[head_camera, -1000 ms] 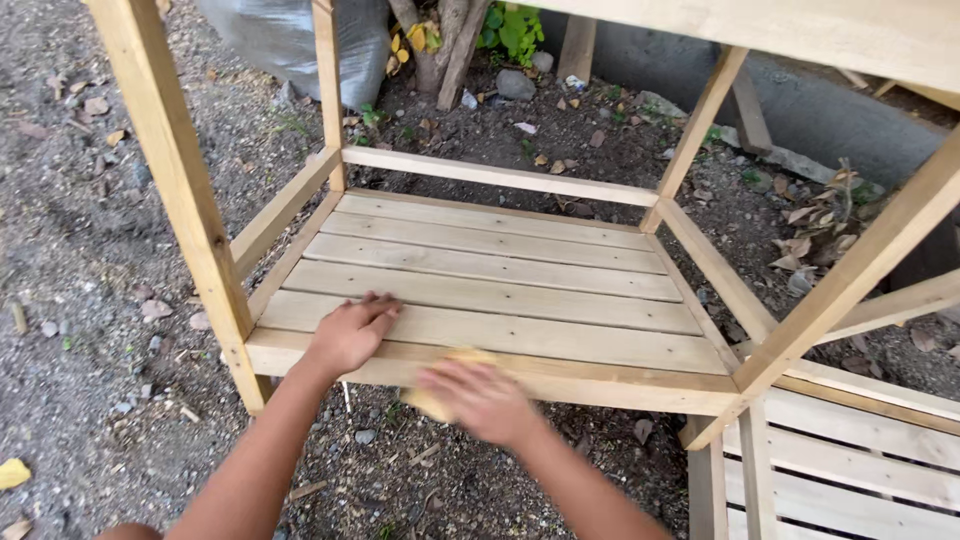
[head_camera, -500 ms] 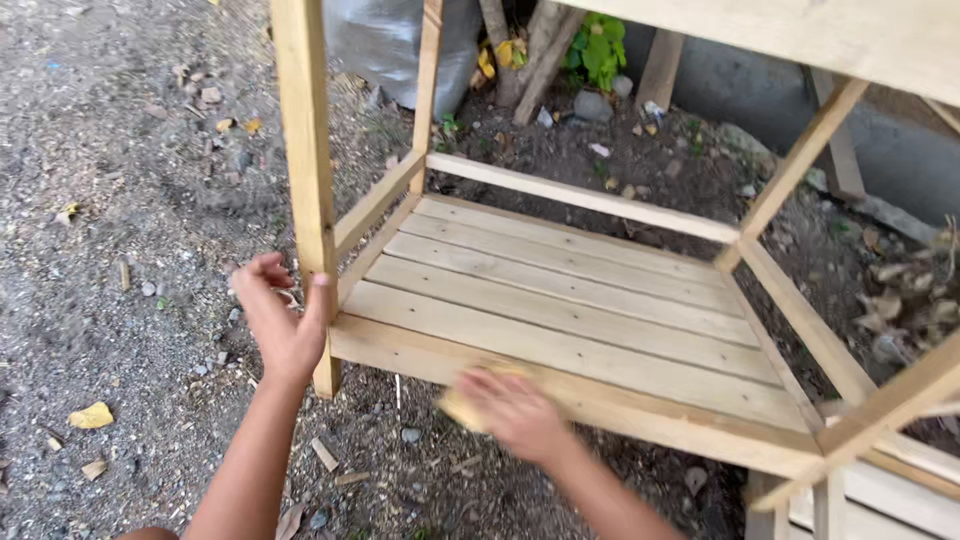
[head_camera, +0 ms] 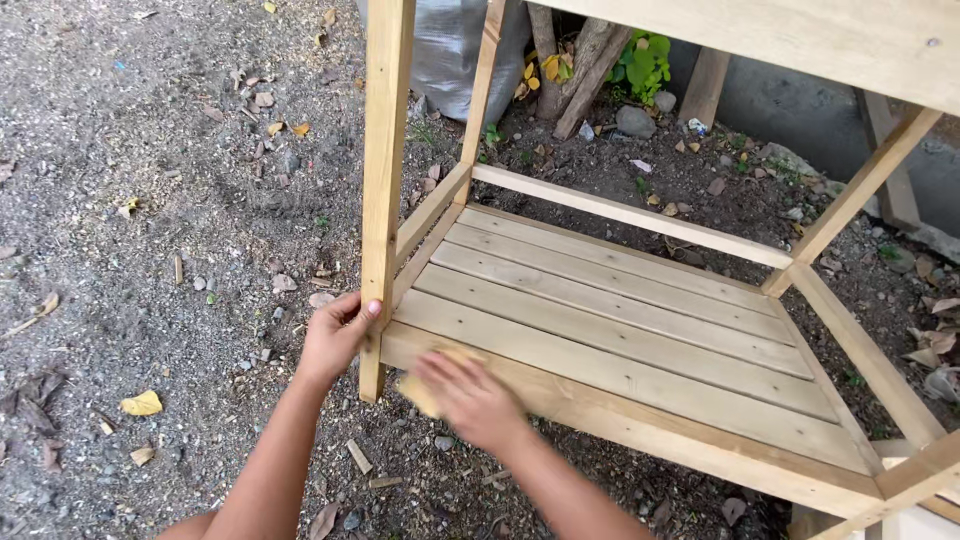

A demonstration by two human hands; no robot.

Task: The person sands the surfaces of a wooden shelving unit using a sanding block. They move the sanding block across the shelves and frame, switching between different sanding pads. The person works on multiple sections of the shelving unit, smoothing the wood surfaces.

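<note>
Sandpaper (head_camera: 420, 392) being pressed flat against rail (head_camera: 640, 425) under right hand (head_camera: 470, 398); left hand (head_camera: 335, 338) gripping post (head_camera: 383, 200) beside shelf (head_camera: 620, 320).

The right hand (head_camera: 470, 398) is blurred and covers most of the yellow pad (head_camera: 418, 392) on the front rail (head_camera: 640, 420) of the wooden frame, while the corner post (head_camera: 383, 190) is cut off by the top edge.

Pale wood frame (head_camera: 385, 150), perhaps yellowish pad (head_camera: 418, 392)
</note>
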